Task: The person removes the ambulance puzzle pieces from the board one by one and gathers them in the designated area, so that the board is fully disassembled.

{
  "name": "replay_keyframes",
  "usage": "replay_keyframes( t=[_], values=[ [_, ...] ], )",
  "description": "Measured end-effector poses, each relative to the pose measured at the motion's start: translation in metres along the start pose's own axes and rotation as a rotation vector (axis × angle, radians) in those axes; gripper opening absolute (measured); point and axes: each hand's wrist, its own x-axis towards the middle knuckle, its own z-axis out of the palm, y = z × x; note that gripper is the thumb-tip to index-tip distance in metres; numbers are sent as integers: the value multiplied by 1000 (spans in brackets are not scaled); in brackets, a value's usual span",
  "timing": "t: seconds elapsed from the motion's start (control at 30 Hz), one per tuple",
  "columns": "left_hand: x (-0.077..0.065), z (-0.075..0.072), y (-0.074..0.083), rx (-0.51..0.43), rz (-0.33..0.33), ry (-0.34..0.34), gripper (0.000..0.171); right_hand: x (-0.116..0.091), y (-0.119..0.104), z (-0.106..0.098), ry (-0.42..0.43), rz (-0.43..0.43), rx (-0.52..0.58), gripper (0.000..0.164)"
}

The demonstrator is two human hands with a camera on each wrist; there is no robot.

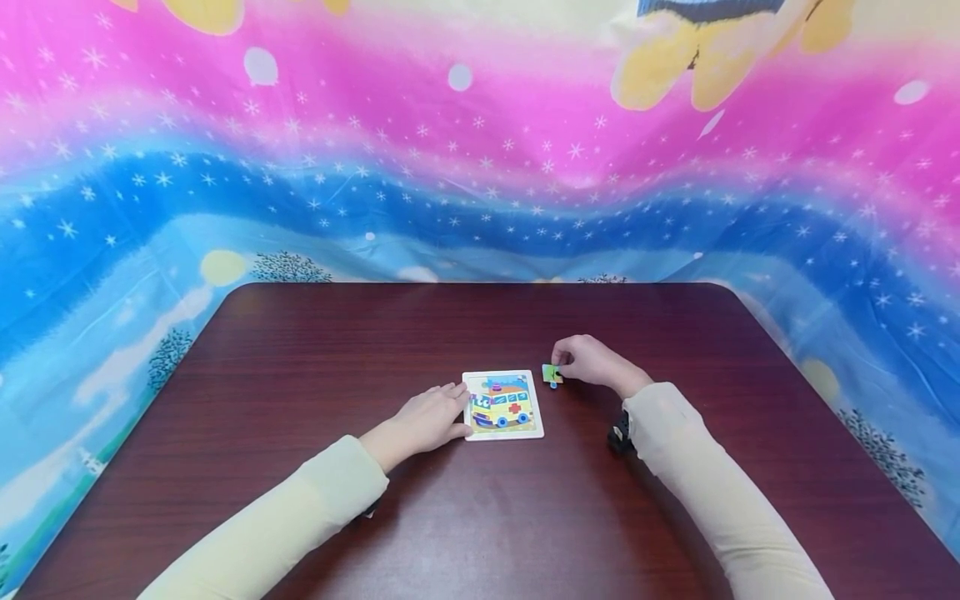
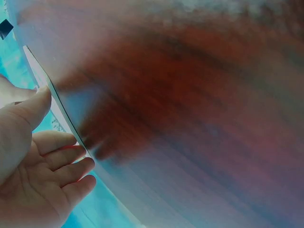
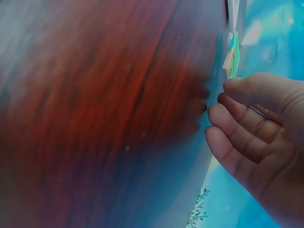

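A square puzzle tray (image 1: 506, 436) with a white border lies on the table, showing a yellow ambulance with a red cross and blue wheels. At its left side my left hand (image 1: 420, 419) touches the border, fingers stretched and thumb near the lower left corner. The left wrist view shows that thumb against the tray's thin edge (image 2: 64, 114). Just right of the tray, my right hand (image 1: 596, 363) pinches a small green and yellow jigsaw piece (image 1: 551, 372) with a blue tab. In the right wrist view the thumb meets the piece (image 3: 232, 59), and the other fingers curl beneath.
The dark reddish wooden table (image 1: 360, 325) has rounded far corners. Behind and beside it hangs a pink and blue cloth (image 1: 480, 167) with snowflakes. A black band device (image 1: 620, 433) sits at the right wrist, below a pale sleeve (image 1: 697, 458).
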Motion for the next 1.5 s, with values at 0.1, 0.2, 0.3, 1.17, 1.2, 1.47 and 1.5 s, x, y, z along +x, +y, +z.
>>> replay_keyframes(
  t=[0.1, 0.2, 0.3, 1.17, 1.2, 1.47, 1.5],
  values=[
    [0, 0, 0, 0, 0, 0, 57, -1, 3, 0, -9, 1, -12, 9],
    [0, 0, 0, 0, 1, -1, 57, -2, 6, 0, -14, -6, -21, 8],
    [1, 1, -1, 1, 3, 0, 57, -2, 6, 1, -19, -7, -23, 7],
    [1, 2, -1, 14, 19, 6, 57, -3, -6, -2, 15, 15, 7, 10],
    [1, 2, -1, 14, 18, 5, 57, -2, -9, -2, 21, 6, 9, 12],
    [1, 0, 0, 18, 12, -1, 58, 5, -38, 2, 25, -54, 2, 21],
    [1, 1, 0, 19, 13, 0, 58, 5, -42, 3, 21, -57, -1, 21]
  ],
)
